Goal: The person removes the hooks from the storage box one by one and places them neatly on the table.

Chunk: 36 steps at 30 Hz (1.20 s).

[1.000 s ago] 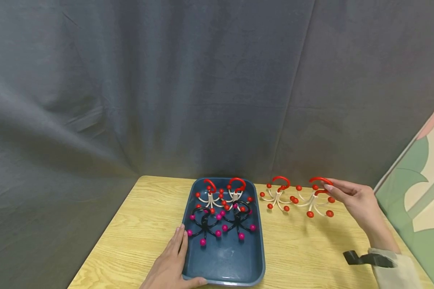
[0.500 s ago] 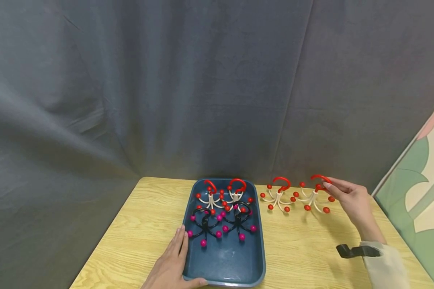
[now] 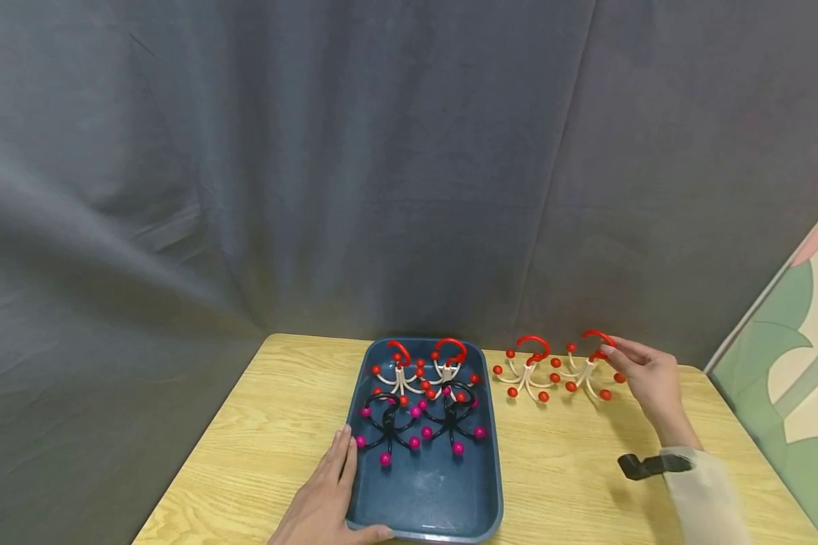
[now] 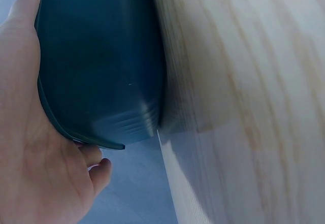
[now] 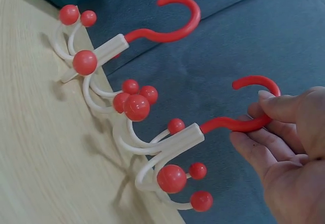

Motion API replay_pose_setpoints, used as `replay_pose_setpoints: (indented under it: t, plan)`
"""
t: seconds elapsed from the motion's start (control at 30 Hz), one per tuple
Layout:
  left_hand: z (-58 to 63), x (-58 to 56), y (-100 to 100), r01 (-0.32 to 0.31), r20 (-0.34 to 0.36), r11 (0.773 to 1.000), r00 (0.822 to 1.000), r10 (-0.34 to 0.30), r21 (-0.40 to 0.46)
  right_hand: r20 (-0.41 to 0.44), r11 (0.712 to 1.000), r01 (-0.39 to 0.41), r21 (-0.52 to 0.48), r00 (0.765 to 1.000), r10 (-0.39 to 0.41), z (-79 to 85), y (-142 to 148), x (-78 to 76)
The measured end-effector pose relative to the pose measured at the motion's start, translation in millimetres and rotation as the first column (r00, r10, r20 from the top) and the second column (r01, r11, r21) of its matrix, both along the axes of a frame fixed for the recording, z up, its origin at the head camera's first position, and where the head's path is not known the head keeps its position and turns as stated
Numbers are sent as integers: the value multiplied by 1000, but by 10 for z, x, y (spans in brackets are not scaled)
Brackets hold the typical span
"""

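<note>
Red-and-white hanger: the rightmost one [image 3: 588, 371], roughly upright at the back right of the counter [image 3: 552, 469]. Its red hook sits right between my thumb and fingers, and the white stem and ball-tipped arms hang out below and to the left of my hand. Can't tell if the lowest balls touch the wood.
Right hand: my right hand [image 3: 650, 378] has a light pinch on the bend of that hook, thumb on one side and fingers [image 5: 252, 150] on the other, so the gap is basically just the hook's thickness.
Next hanger over: a matching one [image 3: 528, 371] stands just left of mine, between it and the tray. Their balls bunch up close, but I honestly can't tell if they're touching.
Left hand: my left hand [image 3: 327, 496] is on the near left corner of the blue tray [image 3: 426, 496], fingers fairly straight along the left side, thumb spread away from them over the near rim.
In the tray: two red-and-white hangers [image 3: 447, 371] at the far end, two black hangers with pink balls [image 3: 388, 424] in front of those.
Backdrop: grey cloth [image 3: 409, 189] behind the counter.
</note>
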State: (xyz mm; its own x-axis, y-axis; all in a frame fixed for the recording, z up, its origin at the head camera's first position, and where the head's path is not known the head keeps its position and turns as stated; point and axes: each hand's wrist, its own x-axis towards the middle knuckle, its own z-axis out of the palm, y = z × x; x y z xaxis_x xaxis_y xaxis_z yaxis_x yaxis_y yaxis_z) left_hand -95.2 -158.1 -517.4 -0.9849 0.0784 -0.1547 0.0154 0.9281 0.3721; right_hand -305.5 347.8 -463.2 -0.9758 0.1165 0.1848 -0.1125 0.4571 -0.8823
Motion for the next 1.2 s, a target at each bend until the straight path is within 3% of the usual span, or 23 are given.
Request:
replay_pose_setpoints:
  t: [0.37, 1.2]
  plan:
    - [9, -2, -1, 0, -16, 1000, 1000, 0, -3, 27, 999, -3, -47, 1000, 5, -129, -90, -99]
    - [5, 6, -5, 5, -19, 1000, 1000, -4, 17, 44, 996, -59, 66, 997, 57, -162, -20, -188]
